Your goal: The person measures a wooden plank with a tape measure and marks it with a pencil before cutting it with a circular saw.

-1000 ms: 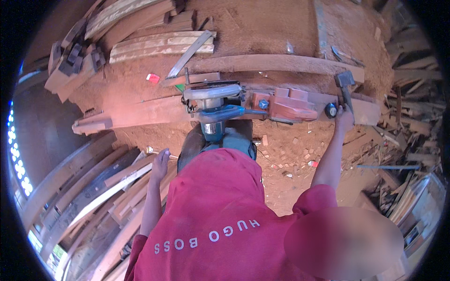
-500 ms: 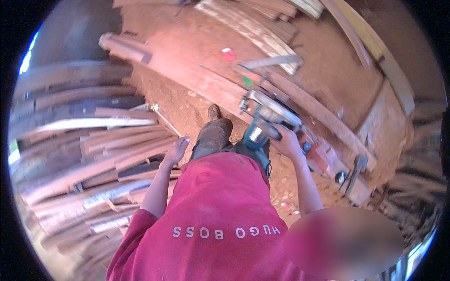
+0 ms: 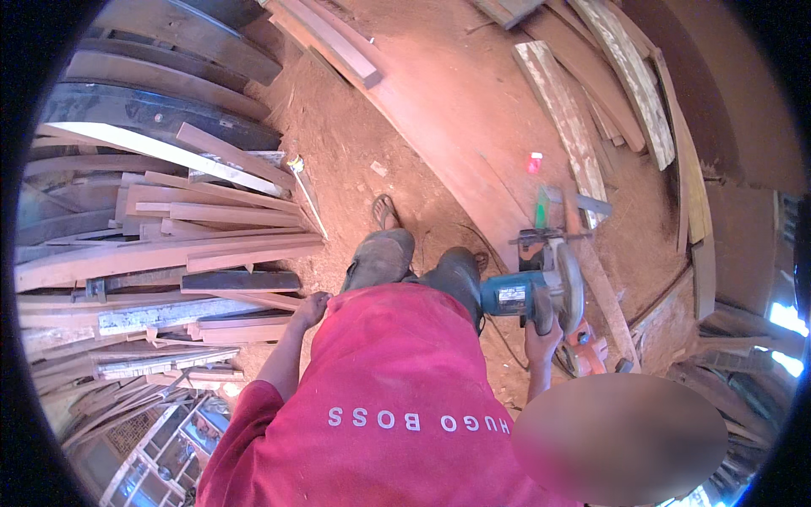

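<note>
Black handle [image 3: 541,310] of the teal circular saw [image 3: 528,291]: held by the right hand [image 3: 543,344], fingers wrapped round it. The saw lies directly far of these fingers, motor [image 3: 496,297] left, guard [image 3: 572,286] right. Left hand [image 3: 312,309]: near the timber stack [image 3: 253,253]; finger closure cannot be determined. Motor label [image 3: 512,296]: pale, print too small to read. Red shirt [image 3: 397,355]: white capital lettering, inverted in view.

And over on the left we've got planks [image 3: 245,251] heaped in a jumble, a white-faced strip [image 3: 169,149] slanting across them, a pale latticed frame [image 3: 145,460] below! Up right, we spot a weathered, whitish board [image 3: 559,114], a little red packet [image 3: 535,163] just beside it, and a yellowish plank [image 3: 696,211] near the far edge!
</note>
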Available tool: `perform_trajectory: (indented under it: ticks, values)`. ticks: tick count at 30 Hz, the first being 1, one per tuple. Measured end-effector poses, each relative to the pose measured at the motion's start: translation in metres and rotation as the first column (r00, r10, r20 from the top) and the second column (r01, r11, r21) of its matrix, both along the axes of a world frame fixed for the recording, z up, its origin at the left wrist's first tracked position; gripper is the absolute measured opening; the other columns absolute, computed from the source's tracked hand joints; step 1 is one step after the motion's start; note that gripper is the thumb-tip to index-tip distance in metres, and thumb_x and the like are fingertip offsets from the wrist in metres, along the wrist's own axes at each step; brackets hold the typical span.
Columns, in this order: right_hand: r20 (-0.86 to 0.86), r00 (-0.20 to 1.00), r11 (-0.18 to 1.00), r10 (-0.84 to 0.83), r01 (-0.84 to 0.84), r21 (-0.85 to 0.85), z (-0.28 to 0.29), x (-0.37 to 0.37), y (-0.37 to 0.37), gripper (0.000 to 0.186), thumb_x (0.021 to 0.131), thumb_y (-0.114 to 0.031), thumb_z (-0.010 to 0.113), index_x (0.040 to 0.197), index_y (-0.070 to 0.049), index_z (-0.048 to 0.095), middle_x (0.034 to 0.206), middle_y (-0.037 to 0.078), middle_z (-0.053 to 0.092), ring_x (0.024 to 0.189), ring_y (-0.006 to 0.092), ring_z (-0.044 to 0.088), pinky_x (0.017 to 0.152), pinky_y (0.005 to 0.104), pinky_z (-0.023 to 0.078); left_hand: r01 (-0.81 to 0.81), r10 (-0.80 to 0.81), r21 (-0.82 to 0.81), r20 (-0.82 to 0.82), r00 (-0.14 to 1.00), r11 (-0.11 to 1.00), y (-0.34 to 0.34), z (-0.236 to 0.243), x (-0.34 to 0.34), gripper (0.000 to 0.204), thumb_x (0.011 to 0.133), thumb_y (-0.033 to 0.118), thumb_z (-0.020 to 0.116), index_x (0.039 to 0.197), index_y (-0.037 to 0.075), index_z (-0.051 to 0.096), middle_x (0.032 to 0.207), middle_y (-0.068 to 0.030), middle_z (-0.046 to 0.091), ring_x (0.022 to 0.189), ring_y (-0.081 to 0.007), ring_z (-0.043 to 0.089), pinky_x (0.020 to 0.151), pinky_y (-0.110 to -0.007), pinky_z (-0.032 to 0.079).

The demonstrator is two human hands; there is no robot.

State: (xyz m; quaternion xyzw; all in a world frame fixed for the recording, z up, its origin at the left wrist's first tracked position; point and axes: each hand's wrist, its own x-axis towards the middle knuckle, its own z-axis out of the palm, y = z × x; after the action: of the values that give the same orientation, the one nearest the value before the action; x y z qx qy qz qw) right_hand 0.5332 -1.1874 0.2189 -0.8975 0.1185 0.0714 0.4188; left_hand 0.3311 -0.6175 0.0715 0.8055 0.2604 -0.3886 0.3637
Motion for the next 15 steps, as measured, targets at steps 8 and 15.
perform_trajectory:
  ticks: [8, 15]
  values:
    - [0.142, 0.985, 0.995, -0.099, 0.1, -0.001, 0.06, 0.043, 0.158, 0.055, 0.076, -0.008, 0.068, 0.128, 0.004, 0.058, 0.112, 0.017, 0.067, 0.104, 0.0269, 0.064, 0.097, 0.0389, 0.048, -0.022, 0.009, 0.059, 0.216, 0.976, 0.998, 0.105, 0.035, 0.192, 0.058, 0.101, 0.051, 0.048, 0.113, -0.002, 0.067, 0.104, -0.0286, 0.069, 0.105, -0.0465, 0.064, 0.09, -0.048, 0.051]
    - [0.093, 0.962, 0.958, 0.256, -0.265, 0.11, 0.089, 0.146, 0.255, 0.067, 0.075, -0.018, 0.074, 0.136, -0.001, 0.055, 0.121, 0.023, 0.067, 0.115, 0.0366, 0.065, 0.101, 0.043, 0.049, -0.193, 0.283, -0.252, 0.397, 0.873, 0.948, 0.055, 0.087, 0.368, 0.043, 0.103, 0.036, 0.056, 0.116, -0.003, 0.067, 0.098, -0.0152, 0.072, 0.092, -0.0227, 0.067, 0.085, -0.035, 0.053]
